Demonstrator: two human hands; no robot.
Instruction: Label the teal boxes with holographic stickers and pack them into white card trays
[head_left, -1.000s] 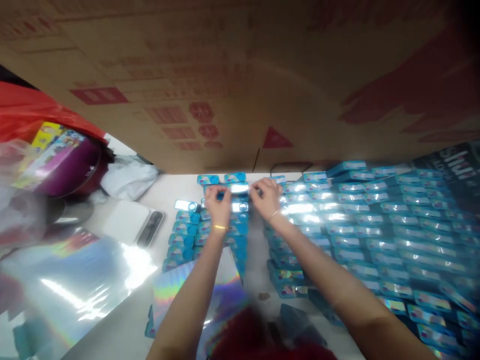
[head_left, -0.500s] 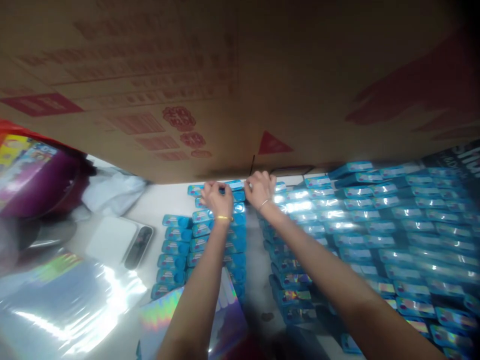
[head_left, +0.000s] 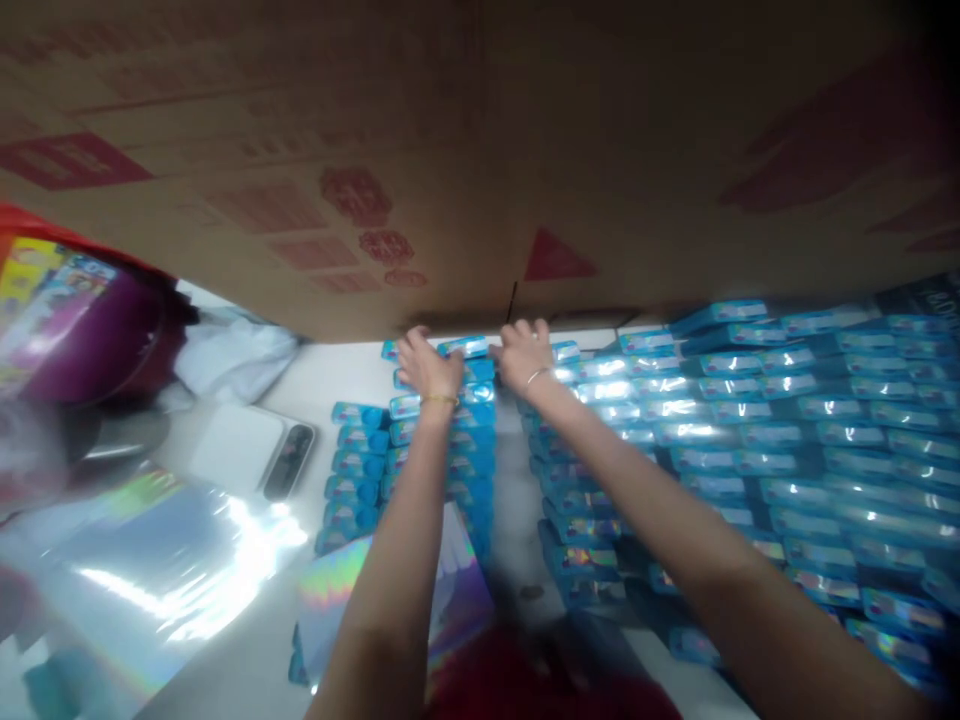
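Both arms reach forward to the back row of small blue packs with shiny labels, close to the big cardboard box. My left hand point(head_left: 429, 366) lies over the back end of a left-hand block of blue packs point(head_left: 469, 346), fingers spread and thumb apart. On the other side of a narrow gap, my right hand point(head_left: 525, 358) rests at the corner of the larger block of blue packs point(head_left: 604, 390), its fingers bent but apart. Nothing shows lifted in either hand. The hands hide the packs right under them, and motion blurs the fingertips.
A tall cardboard box point(head_left: 450, 220) with red print walls off the back. At left are a white device with a dark panel point(head_left: 238, 448), a shiny plastic sheet point(head_left: 187, 570), crumpled white material point(head_left: 244, 370) and a purple bag point(head_left: 112, 335). An iridescent sheet point(head_left: 334, 585) lies in front.
The view has shifted slightly, so the packs sit higher in the picture. My left hand's fingers have opened out from a more curled pose. My right hand stays near the same corner.
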